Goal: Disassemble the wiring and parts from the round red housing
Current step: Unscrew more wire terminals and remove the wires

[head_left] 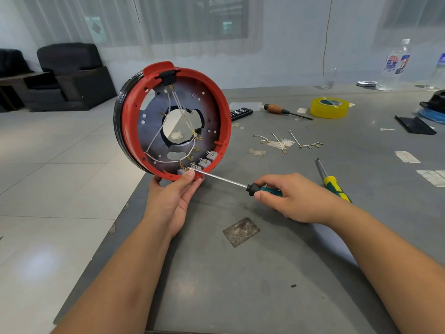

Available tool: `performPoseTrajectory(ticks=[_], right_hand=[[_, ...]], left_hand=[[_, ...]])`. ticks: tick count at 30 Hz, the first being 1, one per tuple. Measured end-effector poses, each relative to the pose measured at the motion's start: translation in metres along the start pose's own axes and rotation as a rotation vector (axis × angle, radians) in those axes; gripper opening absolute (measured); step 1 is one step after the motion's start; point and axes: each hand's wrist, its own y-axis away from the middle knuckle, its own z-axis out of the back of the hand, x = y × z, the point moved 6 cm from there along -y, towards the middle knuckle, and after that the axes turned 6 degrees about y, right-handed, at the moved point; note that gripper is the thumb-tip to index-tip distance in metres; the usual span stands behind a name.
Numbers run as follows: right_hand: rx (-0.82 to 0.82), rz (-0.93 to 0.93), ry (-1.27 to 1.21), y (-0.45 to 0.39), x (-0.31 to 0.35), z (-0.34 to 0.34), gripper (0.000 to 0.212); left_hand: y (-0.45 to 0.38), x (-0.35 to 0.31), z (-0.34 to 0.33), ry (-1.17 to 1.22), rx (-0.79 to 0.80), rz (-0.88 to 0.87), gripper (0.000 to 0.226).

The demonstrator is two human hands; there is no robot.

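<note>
The round red housing (222, 112) stands on edge above the table's left corner, its open side facing me. White wires (157, 132) with brass terminals cross its dark inner plate, and several grey switch blocks (204, 162) line the lower rim. My left hand (172, 201) grips the housing's bottom rim, thumb on the lowest block. My right hand (292, 198) holds a green-handled screwdriver (258, 189); its shaft tip reaches the terminals by the lowest block.
Loose white wires (287, 142) lie on the grey table (265, 273) right of the housing. Also there: a yellow-green screwdriver (333, 184), a wooden-handled screwdriver (284, 110), yellow tape (329, 107), a remote (240, 113), a water bottle (395, 66) and black parts at the far right.
</note>
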Motion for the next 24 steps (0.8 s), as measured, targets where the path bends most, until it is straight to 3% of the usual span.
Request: performPoseTrajectory(ticks=[8, 24], right_hand=[[-0.021, -0.020, -0.016, 0.002, -0.007, 0.007, 0.020], [0.057, -0.003, -0.062, -0.001, 0.007, -0.014, 0.018]], left_hand=[[0.000, 0.001, -0.003, -0.040, 0.064, 0.022, 0.067], [0.000, 0.000, -0.001, 0.032, 0.021, 0.007, 0.068]])
